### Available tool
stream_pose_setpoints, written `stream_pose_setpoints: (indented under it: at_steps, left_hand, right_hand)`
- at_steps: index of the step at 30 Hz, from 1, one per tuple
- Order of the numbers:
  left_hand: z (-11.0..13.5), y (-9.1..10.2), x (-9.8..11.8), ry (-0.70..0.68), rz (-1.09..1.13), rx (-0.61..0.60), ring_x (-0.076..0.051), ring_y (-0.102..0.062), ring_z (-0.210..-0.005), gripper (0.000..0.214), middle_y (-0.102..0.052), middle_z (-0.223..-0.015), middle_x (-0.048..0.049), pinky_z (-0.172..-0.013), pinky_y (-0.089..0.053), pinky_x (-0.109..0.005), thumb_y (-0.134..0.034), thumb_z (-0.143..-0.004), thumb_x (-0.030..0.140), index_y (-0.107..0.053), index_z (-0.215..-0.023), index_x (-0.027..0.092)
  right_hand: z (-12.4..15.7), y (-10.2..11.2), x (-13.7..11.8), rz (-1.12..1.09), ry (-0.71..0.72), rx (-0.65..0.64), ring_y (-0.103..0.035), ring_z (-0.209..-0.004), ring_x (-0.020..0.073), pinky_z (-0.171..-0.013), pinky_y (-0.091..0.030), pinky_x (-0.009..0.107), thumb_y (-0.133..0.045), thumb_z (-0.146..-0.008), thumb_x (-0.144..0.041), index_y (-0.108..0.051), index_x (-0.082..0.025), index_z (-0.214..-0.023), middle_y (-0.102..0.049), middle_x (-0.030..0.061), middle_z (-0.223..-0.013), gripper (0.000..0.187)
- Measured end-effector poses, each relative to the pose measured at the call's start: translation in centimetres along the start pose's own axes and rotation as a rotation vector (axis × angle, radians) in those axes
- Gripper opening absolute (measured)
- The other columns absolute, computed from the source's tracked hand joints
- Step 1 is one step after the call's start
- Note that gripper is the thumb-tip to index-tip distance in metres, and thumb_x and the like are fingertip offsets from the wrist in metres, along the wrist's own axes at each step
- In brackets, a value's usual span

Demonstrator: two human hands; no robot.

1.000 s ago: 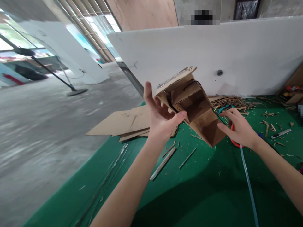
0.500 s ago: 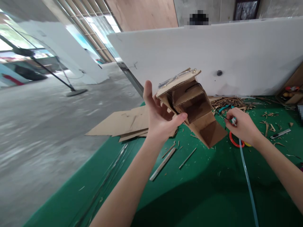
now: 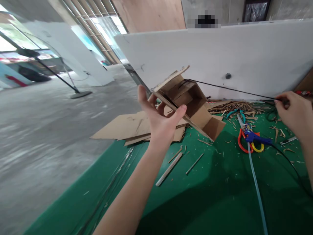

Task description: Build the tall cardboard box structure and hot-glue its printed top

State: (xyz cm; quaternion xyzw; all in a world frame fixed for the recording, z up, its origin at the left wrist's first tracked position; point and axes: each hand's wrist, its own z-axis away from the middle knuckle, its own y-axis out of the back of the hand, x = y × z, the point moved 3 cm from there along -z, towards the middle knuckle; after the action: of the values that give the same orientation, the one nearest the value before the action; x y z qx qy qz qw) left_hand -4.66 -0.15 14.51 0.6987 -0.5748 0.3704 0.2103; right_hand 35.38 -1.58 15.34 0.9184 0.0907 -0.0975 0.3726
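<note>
My left hand (image 3: 162, 119) grips a small open cardboard box (image 3: 195, 101) from its left side, thumb at the near edge and fingers behind. The box is tilted in the air above the table, its inner compartments facing me. From the box's upper part a thin black cord (image 3: 230, 87) runs tautly to the right. Its other end is pinched in my right hand (image 3: 292, 109), near the right edge of the view. Below and left of that hand, a blue glue gun (image 3: 256, 138) lies over scissors (image 3: 241, 142) with red and yellow handles.
Flat cardboard sheets (image 3: 122, 125) lie on the green table (image 3: 195, 202) at left. Cardboard scraps (image 3: 234, 107) are heaped along the white panel (image 3: 171, 52), beside teal-handled pliers (image 3: 241, 112). A cutter knife (image 3: 288, 140) lies at right. A long clear glue stick (image 3: 258, 192) extends toward me.
My right hand has moved right and slightly up, away from the box, drawing the black cord out straight. The box has shifted a little left and turned in my left hand.
</note>
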Motion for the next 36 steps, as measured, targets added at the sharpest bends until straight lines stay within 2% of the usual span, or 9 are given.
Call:
stream_pose_setpoints:
  at_steps: [4,10,14,16,19,23,28,33,36]
  left_hand:
    - [-0.8,1.0,-1.1,-0.019,-0.03,0.087,-0.032,-0.049,-0.135,0.103,-0.036,-0.147,-0.0041,-0.108,-0.051,-0.051,-0.093,-0.066,0.043,-0.028,-0.145,0.05]
    - [-1.5,1.8,-2.7,0.076,-0.016,0.165,-0.034,-0.047,-0.137,0.112,-0.035,-0.149,-0.0081,-0.108,-0.05,-0.054,-0.095,-0.06,0.042,-0.025,-0.148,0.044]
    - [-1.6,1.9,-3.1,0.089,-0.033,0.178,-0.033,-0.049,-0.135,0.112,-0.035,-0.151,-0.0085,-0.106,-0.051,-0.053,-0.094,-0.061,0.041,-0.024,-0.148,0.044]
    - [-1.6,1.9,-3.3,0.085,-0.027,0.173,-0.033,-0.05,-0.134,0.114,-0.035,-0.151,-0.0088,-0.106,-0.052,-0.052,-0.095,-0.06,0.042,-0.024,-0.149,0.044]
    - [-1.6,1.8,-3.4,0.076,-0.014,0.114,-0.032,-0.053,-0.133,0.114,-0.037,-0.15,-0.0078,-0.104,-0.054,-0.049,-0.094,-0.06,0.045,-0.024,-0.15,0.046]
    - [-1.4,1.6,-3.5,0.071,-0.021,-0.015,-0.03,-0.06,-0.124,0.111,-0.044,-0.144,-0.0056,-0.096,-0.059,-0.046,-0.094,-0.06,0.05,-0.026,-0.149,0.049]
    - [-1.0,1.2,-2.7,0.067,-0.024,-0.102,-0.032,-0.059,-0.124,0.108,-0.047,-0.142,-0.0043,-0.089,-0.061,-0.045,-0.095,-0.06,0.047,-0.03,-0.146,0.051]
    - [-0.8,0.7,-2.3,0.08,-0.064,-0.142,-0.03,-0.059,-0.123,0.11,-0.046,-0.143,-0.0054,-0.085,-0.061,-0.042,-0.094,-0.061,0.045,-0.026,-0.148,0.05]
    - [-0.8,0.6,-2.4,0.073,-0.054,-0.135,-0.029,-0.061,-0.12,0.114,-0.047,-0.143,-0.0072,-0.087,-0.061,-0.041,-0.095,-0.057,0.046,-0.027,-0.148,0.049]
  right_hand:
    - [-0.8,0.8,3.1,0.005,-0.103,0.012,-0.066,-0.072,0.0193,-0.075,-0.047,0.031,-0.067,-0.083,-0.017,-0.075,-0.021,-0.099,-0.078,0.01,-0.088,0.018]
    - [-1.3,1.3,8.6,0.218,-0.444,-0.086,-0.065,-0.077,0.0253,-0.072,-0.042,0.038,-0.072,-0.081,-0.018,-0.079,-0.021,-0.102,-0.073,0.0124,-0.07,0.022]
    - [-1.0,1.7,9.7,0.403,-0.503,-0.202,-0.062,-0.079,0.0302,-0.064,-0.035,0.042,-0.072,-0.081,-0.028,-0.08,-0.025,-0.108,-0.077,0.0182,-0.097,0.028]
    - [-1.0,1.8,8.5,0.387,-0.464,-0.236,-0.063,-0.079,0.0304,-0.064,-0.036,0.042,-0.071,-0.081,-0.031,-0.08,-0.026,-0.108,-0.077,0.0169,-0.095,0.028]
    - [-0.9,1.7,4.7,0.117,-0.419,-0.238,-0.065,-0.072,0.0244,-0.067,-0.043,0.038,-0.064,-0.087,-0.029,-0.079,-0.023,-0.106,-0.07,0.0082,-0.066,0.025]
    - [0.0,0.8,-1.1,-0.545,-0.454,-0.349,-0.062,-0.056,0.0135,-0.05,-0.041,0.028,-0.048,-0.098,-0.047,-0.077,-0.017,-0.097,-0.071,0.0092,-0.088,0.042]
    - [1.0,0.5,-4.5,-0.85,-0.393,-0.344,-0.033,-0.042,0.0076,-0.038,-0.027,0.023,-0.057,-0.096,-0.056,-0.074,-0.017,-0.093,-0.033,-0.0074,-0.052,0.043]
    - [1.5,0.6,-5.7,-1.131,-0.444,-0.422,-0.066,-0.066,0.0158,-0.054,-0.055,0.027,-0.07,-0.086,-0.056,-0.07,-0.019,-0.083,-0.069,0.0057,-0.076,0.037]
    - [1.6,0.7,-5.8,-1.172,-0.455,-0.398,-0.071,-0.084,0.0208,-0.067,-0.063,0.033,-0.079,-0.077,-0.053,-0.069,-0.021,-0.077,-0.074,0.0076,-0.094,0.034]
